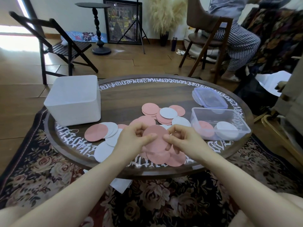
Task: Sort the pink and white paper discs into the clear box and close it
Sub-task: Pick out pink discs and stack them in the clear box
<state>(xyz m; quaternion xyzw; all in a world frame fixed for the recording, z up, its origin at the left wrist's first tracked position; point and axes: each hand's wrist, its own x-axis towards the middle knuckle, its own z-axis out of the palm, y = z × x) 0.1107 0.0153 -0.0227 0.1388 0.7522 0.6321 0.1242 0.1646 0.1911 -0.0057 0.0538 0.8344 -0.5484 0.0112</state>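
Both hands pinch one pink paper disc (155, 138) just above the table's loose pile — left hand (131, 138) on its left edge, right hand (180, 140) on its right. It looks light, thin and bendable — best held by the rim. The clear box (229, 115) sits open to the right of the grip.

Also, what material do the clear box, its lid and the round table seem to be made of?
Clear box: likely glossy transparent plastic; the discs show through its walls.
Lid: apparently the same clear plastic, with bluish rim and clips.
Round table: looks like dark wood under a shiny finish, with white lettering around the edge.
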